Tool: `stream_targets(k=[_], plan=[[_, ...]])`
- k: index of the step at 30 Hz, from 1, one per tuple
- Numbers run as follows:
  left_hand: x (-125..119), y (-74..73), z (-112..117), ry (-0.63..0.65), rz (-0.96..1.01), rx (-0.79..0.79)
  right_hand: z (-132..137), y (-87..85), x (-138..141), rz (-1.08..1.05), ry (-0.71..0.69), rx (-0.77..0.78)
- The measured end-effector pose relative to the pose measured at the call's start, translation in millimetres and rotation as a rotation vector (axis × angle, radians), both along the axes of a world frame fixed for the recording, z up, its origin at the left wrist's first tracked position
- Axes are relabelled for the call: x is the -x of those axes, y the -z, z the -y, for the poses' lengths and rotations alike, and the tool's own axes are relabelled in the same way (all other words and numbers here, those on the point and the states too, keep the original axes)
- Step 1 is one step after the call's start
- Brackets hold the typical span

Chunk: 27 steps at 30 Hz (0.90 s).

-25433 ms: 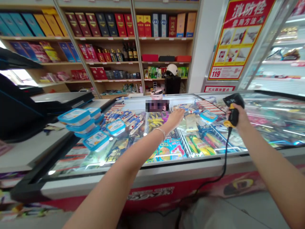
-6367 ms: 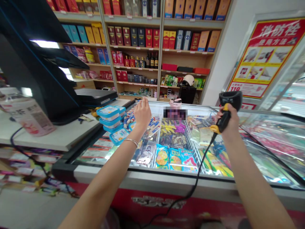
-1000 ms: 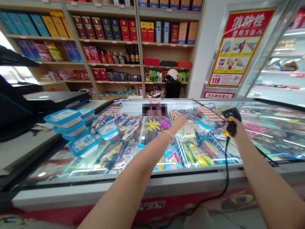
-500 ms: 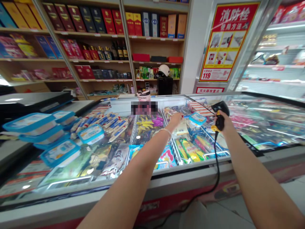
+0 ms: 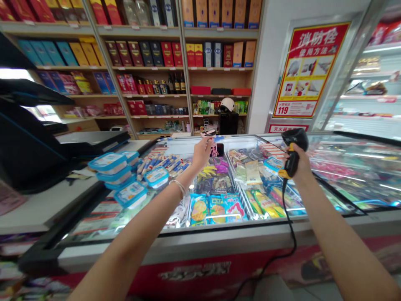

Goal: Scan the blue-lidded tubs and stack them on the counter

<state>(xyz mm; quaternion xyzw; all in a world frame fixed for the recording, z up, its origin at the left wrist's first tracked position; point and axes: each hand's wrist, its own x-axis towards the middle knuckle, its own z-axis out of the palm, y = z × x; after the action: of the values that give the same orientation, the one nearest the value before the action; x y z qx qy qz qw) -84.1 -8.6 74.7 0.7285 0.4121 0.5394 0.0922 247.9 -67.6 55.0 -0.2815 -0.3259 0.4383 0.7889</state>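
Note:
My left hand (image 5: pixel 201 152) reaches over the glass-topped freezer (image 5: pixel 219 234) and is closed on a small pink cup with a white lid (image 5: pixel 215 147), tipped on its side above the glass. My right hand (image 5: pixel 299 164) grips a black and yellow barcode scanner (image 5: pixel 293 142), head up, to the right of the cup; its black cable (image 5: pixel 290 234) hangs down the freezer front. A blue-lidded tub (image 5: pixel 273 163) lies on the glass just left of the scanner hand.
Several blue-lidded tubs (image 5: pixel 110 164) are stacked at the freezer's left end, beside blue-and-white sticks (image 5: pixel 163 164). A black till screen (image 5: pixel 28 142) stands on the counter at left. Shelves of boxes (image 5: pixel 175 54) fill the back wall; a red poster (image 5: pixel 308 69) hangs at right.
My left hand has moved left from the packets near the blue tub to the pink cup, gripped it and tipped it over. The scanner has risen a little.

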Motion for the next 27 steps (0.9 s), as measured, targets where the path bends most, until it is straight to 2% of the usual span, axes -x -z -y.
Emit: stream_targets(k=[3, 5, 8, 11, 16, 21, 27], plan=[[60, 3.5, 14, -0.157, 0.059, -0.072, -10, -13.8, 73, 0.008, -0.111, 0.038], [86, 12.9, 19, -0.260, 0.064, -0.099, -18, -16.4, 123, 0.048, -0.171, 0.083], [106, 25.3, 23, -0.372, 0.047, -0.124, -26, -8.1, 184, 0.118, -0.220, 0.072], [110, 28.3, 26, -0.425, -0.018, -0.147, -25, 9.0, 219, 0.244, -0.288, 0.081], [108, 25.2, 31, -0.429, -0.147, -0.203, -9, 27.5, 233, 0.414, -0.358, 0.133], [103, 28.2, 34, -0.417, -0.271, -0.234, 1, 27.1, 227, 0.414, -0.313, 0.189], [102, 28.4, 35, -0.453, -0.299, -0.243, -1, 27.7, 223, 0.469, -0.309, 0.183]])
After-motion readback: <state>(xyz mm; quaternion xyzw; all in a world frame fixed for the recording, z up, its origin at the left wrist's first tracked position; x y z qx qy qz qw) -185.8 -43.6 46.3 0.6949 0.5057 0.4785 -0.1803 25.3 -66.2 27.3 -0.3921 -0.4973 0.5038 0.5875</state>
